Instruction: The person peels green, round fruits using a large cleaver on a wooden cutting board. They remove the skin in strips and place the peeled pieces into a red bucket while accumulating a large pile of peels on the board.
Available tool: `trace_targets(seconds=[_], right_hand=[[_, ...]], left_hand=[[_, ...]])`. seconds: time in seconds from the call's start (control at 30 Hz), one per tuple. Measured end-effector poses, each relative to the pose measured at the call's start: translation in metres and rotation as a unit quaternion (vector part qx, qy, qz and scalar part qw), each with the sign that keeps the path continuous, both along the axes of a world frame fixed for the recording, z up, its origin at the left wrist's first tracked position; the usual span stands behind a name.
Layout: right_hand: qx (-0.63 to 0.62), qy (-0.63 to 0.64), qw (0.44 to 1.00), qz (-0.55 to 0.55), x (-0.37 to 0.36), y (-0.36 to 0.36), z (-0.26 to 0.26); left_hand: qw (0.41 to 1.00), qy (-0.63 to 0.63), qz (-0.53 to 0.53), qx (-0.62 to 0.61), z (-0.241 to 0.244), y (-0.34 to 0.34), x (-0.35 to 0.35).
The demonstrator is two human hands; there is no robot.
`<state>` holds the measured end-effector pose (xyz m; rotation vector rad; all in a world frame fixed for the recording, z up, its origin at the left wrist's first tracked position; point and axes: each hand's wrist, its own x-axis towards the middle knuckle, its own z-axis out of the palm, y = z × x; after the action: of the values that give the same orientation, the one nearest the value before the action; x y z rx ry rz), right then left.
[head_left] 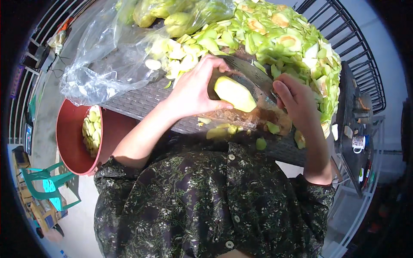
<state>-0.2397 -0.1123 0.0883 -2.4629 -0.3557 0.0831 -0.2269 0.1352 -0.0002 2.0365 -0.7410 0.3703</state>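
A peeled pale green mango point(235, 94) lies on a wet, worn cutting board point(226, 118). My left hand point(200, 87) is around it, the thumb at its near side and the fingers curled beyond it by the blade. In my right hand point(294, 96) is the handle of a wide-bladed knife point(246, 69), its blade reaching left just beyond the mango. A large heap of green peels and trimmings point(290, 42) rises behind the board and to its right. Small scraps lie along the board's near edge.
A clear plastic bag point(106, 71) with whole green fruit point(177, 24) spreads at the back left of the woven table point(138, 100). A red bucket point(69, 135) holding pale slices point(92, 129) stands left. A teal plastic chair point(42, 187) is beyond it; a white mug point(358, 143) sits on a side table, right.
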Motion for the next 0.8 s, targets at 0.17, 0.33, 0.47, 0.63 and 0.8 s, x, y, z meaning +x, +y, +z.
trace_targets(seconds=[0.17, 0.33, 0.47, 0.63, 0.8], right_hand=[[0.074, 0.055, 0.995, -0.024, -0.01, 0.004, 0.01], [0.027, 0.048, 0.998, 0.015, -0.023, 0.016, 0.023], [-0.04, 0.023, 0.998, 0.053, -0.021, 0.025, 0.031], [0.037, 0.019, 0.999, -0.022, -0.018, 0.012, 0.028], [0.038, 0.02, 0.998, -0.034, -0.018, 0.002, 0.02]], left_hand=[[0.999, -0.004, 0.009, -0.046, -0.011, -0.001, -0.004], [0.998, -0.02, 0.015, -0.065, -0.014, 0.001, -0.006], [0.994, -0.071, 0.042, -0.073, -0.019, 0.002, -0.007], [0.999, 0.035, 0.041, -0.002, -0.011, -0.001, -0.013], [0.999, 0.017, 0.039, -0.001, -0.012, -0.001, -0.013]])
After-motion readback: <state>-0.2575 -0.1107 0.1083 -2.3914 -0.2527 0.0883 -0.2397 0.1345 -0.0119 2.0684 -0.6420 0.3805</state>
